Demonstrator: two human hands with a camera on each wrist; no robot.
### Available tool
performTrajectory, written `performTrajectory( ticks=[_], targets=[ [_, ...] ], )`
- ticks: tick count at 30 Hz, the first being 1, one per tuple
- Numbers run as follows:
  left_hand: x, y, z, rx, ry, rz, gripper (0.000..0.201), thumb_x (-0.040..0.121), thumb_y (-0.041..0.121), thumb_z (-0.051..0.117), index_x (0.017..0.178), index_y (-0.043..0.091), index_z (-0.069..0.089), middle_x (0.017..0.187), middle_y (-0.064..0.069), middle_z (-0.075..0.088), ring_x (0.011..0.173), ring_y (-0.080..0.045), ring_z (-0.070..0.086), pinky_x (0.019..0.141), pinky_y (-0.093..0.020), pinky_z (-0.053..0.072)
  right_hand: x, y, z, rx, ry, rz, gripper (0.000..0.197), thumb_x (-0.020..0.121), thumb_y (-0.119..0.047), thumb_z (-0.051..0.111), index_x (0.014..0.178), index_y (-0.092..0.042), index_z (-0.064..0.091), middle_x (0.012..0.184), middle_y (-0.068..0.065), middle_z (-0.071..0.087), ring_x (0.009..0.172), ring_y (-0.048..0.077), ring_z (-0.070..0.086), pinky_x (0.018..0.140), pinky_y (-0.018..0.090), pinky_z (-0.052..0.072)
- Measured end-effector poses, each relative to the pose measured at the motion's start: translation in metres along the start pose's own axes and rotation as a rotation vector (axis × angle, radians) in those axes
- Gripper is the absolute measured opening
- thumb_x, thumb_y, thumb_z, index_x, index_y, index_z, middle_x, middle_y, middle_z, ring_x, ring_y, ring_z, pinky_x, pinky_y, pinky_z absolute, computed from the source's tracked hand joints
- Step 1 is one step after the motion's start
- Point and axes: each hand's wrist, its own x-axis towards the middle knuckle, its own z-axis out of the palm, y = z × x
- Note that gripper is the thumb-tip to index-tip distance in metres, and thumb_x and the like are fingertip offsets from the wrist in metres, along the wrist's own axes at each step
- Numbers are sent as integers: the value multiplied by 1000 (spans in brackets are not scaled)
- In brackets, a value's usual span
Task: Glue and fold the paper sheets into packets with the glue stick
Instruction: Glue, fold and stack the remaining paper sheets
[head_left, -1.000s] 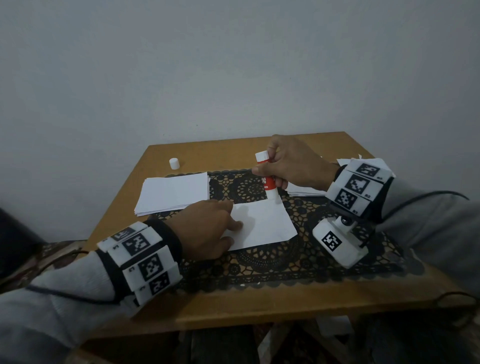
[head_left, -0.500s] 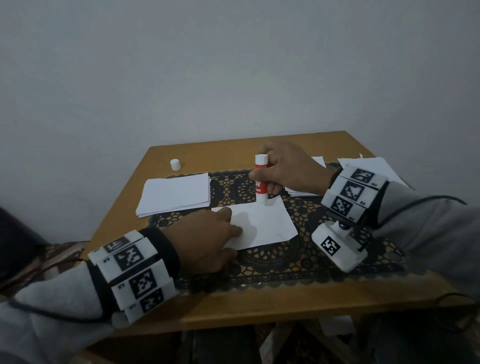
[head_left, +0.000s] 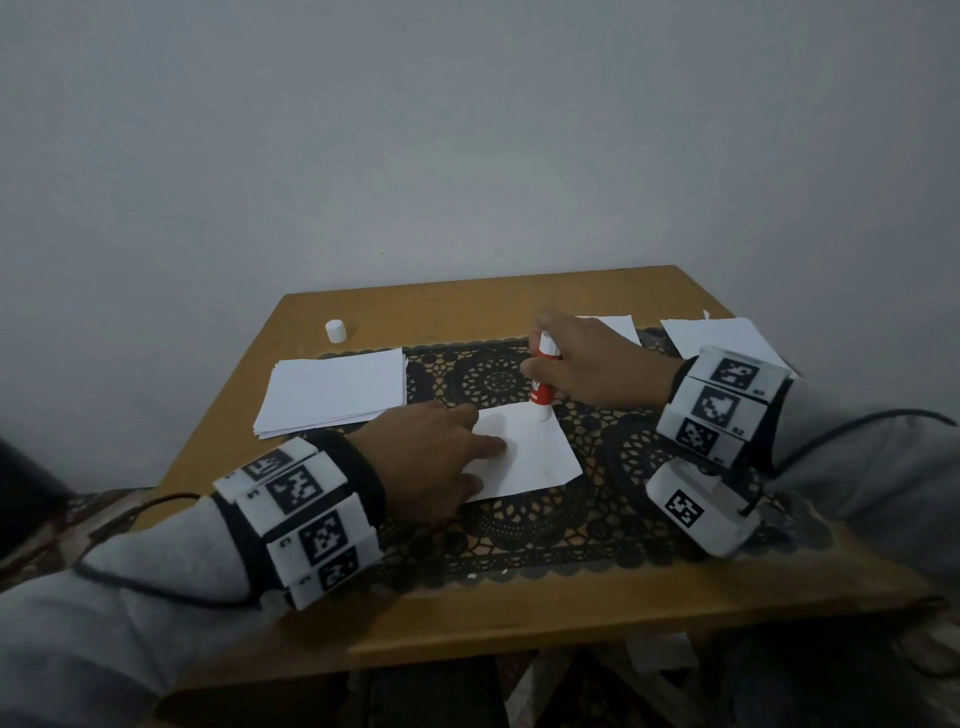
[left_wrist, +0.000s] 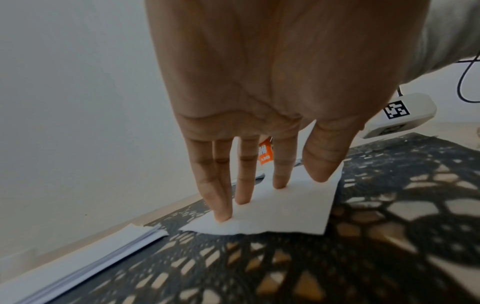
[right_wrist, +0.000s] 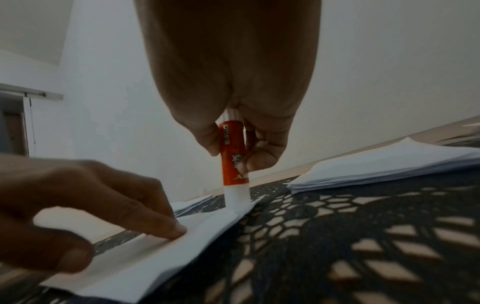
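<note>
A white paper sheet (head_left: 530, 457) lies on the black lace mat (head_left: 587, 519) in the table's middle. My left hand (head_left: 441, 462) presses its left part flat with straight fingers (left_wrist: 244, 185). My right hand (head_left: 582, 369) grips a red and white glue stick (head_left: 541, 389) upright, its white tip down on the sheet's far edge (right_wrist: 237, 197). In the right wrist view the thumb and fingers (right_wrist: 262, 148) are curled round the red barrel (right_wrist: 232, 152). The sheet (left_wrist: 285, 207) shows a crease under my left fingers.
A stack of white sheets (head_left: 335, 392) lies at the left of the mat. More paper (head_left: 722, 338) lies at the far right behind my right wrist. A small white cap (head_left: 335, 331) stands on the wooden table (head_left: 519, 623) at the back left.
My right hand has shifted the glue stick leftward along the sheet's far edge and stood it more upright. My left hand still presses the sheet.
</note>
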Motion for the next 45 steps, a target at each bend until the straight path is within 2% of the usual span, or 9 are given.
performTrajectory(
  ticks=[5,11,17,22,25,27,31,37,45],
  targets=[
    [6,0,-2,-2,-29,6,51,98,40,41,147,31,31,125,-5,46,110,-20,48,95,-35,47,-3,-5,4,-6,-15,-20,17,99,-24,52,102,-16,38,83,-7,52,68,7,49,56,19,33],
    [5,0,2,8,-14,-2,50,99,40,41,147,33,31,125,-6,45,113,-21,46,96,-36,47,-15,-6,7,12,-18,-39,13,97,-22,55,99,-16,43,80,-1,57,65,8,51,55,20,37],
    [9,-3,4,-52,21,-13,47,98,37,44,144,33,38,125,-4,46,115,-20,44,98,-37,44,-40,-10,4,32,-34,-33,9,96,-21,55,98,-17,47,76,-6,55,59,6,48,51,14,38],
    [13,-4,2,-123,88,-10,38,95,33,52,133,34,53,119,-2,49,113,-21,45,97,-37,43,-54,-10,2,51,-91,-3,11,95,-24,56,94,-26,45,85,-1,60,73,14,56,60,26,45],
    [20,-3,-2,-141,98,-34,34,90,37,60,124,33,58,122,-1,47,115,-20,43,98,-35,41,-57,-7,-2,105,-88,31,10,94,-24,58,91,-25,48,85,-1,62,68,14,58,59,26,47],
    [27,-4,-4,-145,68,-66,40,85,40,66,122,31,55,127,-1,44,118,-20,40,99,-37,40,-59,-6,-8,190,-22,58,10,93,-21,60,89,-22,51,85,1,64,66,16,62,58,28,51],
    [36,-10,-5,-195,-41,-133,71,81,44,70,140,28,35,137,-2,40,125,-22,38,103,-36,38,-60,-5,-28,384,144,127,8,91,-16,61,88,-16,53,74,5,67,54,16,63,48,26,50],
    [42,-14,-15,-216,-105,-167,90,75,47,76,146,21,27,137,-4,40,124,-23,41,100,-34,38,-67,-1,-45,457,195,166,8,91,-12,61,89,-13,53,66,7,66,46,11,58,45,24,48],
    [44,-24,-17,-376,-124,-182,87,71,41,80,141,25,32,133,-3,47,114,-19,47,95,-33,41,-72,1,-44,458,196,185,10,91,-13,62,88,-15,52,68,8,66,49,14,58,47,27,49]
  ],
)
